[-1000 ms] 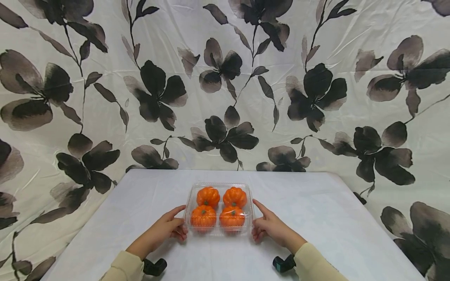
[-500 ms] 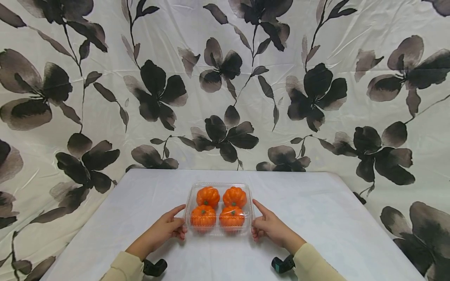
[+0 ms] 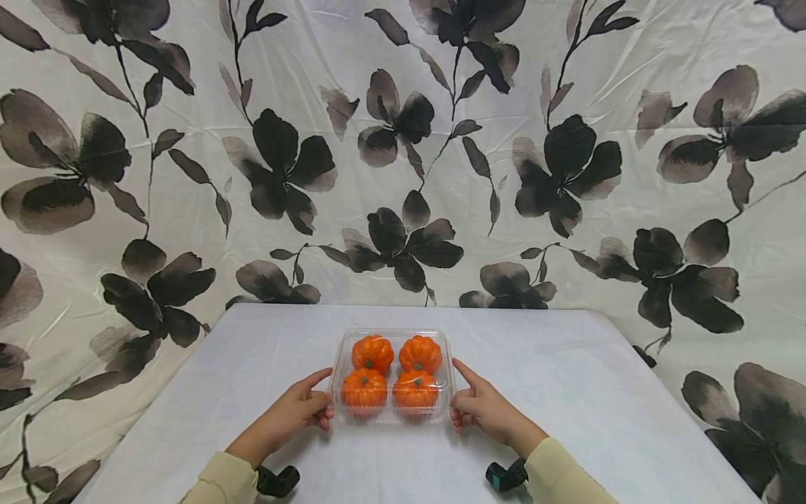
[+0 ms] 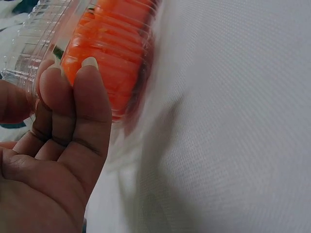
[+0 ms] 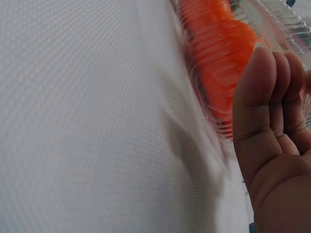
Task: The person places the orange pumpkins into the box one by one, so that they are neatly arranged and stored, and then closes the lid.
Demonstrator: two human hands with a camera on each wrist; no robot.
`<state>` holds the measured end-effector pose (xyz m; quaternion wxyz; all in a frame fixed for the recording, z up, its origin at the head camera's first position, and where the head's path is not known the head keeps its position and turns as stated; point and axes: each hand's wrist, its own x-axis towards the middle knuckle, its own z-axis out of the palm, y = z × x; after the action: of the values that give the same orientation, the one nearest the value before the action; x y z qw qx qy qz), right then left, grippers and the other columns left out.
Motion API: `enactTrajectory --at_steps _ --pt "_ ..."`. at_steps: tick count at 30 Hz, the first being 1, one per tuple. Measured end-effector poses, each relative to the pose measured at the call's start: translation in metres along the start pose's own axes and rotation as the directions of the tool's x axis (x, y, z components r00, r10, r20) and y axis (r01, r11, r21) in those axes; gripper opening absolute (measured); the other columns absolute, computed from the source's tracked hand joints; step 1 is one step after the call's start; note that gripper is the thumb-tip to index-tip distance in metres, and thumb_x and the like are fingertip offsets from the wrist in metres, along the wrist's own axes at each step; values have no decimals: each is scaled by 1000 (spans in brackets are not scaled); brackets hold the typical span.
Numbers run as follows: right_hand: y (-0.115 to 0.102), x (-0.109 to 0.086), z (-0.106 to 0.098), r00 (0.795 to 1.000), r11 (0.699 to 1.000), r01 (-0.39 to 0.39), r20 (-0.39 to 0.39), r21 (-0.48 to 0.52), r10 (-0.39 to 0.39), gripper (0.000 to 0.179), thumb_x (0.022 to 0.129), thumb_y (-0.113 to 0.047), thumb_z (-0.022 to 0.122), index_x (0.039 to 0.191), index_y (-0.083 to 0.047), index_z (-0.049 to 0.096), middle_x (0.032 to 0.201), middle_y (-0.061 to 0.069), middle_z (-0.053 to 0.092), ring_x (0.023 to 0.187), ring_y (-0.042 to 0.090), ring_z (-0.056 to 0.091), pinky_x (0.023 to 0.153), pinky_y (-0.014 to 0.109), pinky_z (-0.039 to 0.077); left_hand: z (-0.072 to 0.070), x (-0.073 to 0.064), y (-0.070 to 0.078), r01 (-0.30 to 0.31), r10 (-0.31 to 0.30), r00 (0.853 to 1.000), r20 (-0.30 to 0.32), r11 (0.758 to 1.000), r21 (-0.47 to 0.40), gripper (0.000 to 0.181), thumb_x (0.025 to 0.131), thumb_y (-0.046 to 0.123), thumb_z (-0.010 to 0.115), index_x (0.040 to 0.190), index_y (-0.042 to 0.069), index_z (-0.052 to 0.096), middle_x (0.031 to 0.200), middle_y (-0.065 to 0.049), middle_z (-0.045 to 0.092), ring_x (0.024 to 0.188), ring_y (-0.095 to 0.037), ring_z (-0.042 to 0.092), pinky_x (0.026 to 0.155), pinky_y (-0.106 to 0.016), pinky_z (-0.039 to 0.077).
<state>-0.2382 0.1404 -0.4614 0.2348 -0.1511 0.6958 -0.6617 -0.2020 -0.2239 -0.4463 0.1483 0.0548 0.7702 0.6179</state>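
A clear plastic clamshell container point(image 3: 390, 416) sits on the white table with its lid down. Inside, in two rows, are several small orange pumpkins point(image 3: 373, 353) with green stems. At the container's left side my left hand point(image 3: 294, 413) holds the edge, its index finger stretched forward along the side and its other fingers bent. My right hand point(image 3: 488, 409) mirrors it on the right side. Both wrist views show bent fingers against the ribbed clear wall point(image 4: 29, 58), with orange showing through. How firmly each thumb pinches the rim is partly hidden.
The white-covered table point(image 3: 541, 364) extends to both sides of the container. Behind it hangs a pale curtain point(image 3: 478, 210) with dark flowers. A black wrist device point(image 3: 277, 481) is on the left wrist, and another point(image 3: 506, 474) on the right.
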Motion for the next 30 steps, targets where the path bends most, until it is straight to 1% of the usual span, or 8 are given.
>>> enactTrajectory --at_steps 9,17,25,30 --pt "1 1 -1 1000 1000 -8 1 3 8 87 87 -1 52 157 -20 4 72 3 60 63 16 57 64 31 58 0 0 0 -12 13 1000 18 1000 -19 63 98 8 45 152 -1 13 74 -5 59 65 -16 58 73 -38 60" --pt "-1 0 -1 1000 1000 -19 3 -10 19 85 90 -3 53 157 -20 5 71 4 60 60 16 56 63 29 59 0 1 -2 -15 16 1000 21 999 -39 62 99 6 43 153 -1 12 72 -3 58 63 -13 54 76 -40 61" --pt "-4 0 1 1000 1000 -23 7 -20 23 84 90 -4 53 157 -23 5 71 4 60 59 16 56 62 29 58 -1 1 -3 -17 18 999 28 999 -28 62 100 7 42 153 -1 10 73 -3 57 64 -13 56 77 -39 60" --pt "-3 -1 3 1000 999 -10 -2 -42 10 82 92 -5 52 157 -27 6 73 4 60 61 16 56 63 30 58 -3 2 -5 -20 20 999 40 1000 -15 62 102 11 40 153 0 9 75 -4 58 66 -14 58 77 -38 60"
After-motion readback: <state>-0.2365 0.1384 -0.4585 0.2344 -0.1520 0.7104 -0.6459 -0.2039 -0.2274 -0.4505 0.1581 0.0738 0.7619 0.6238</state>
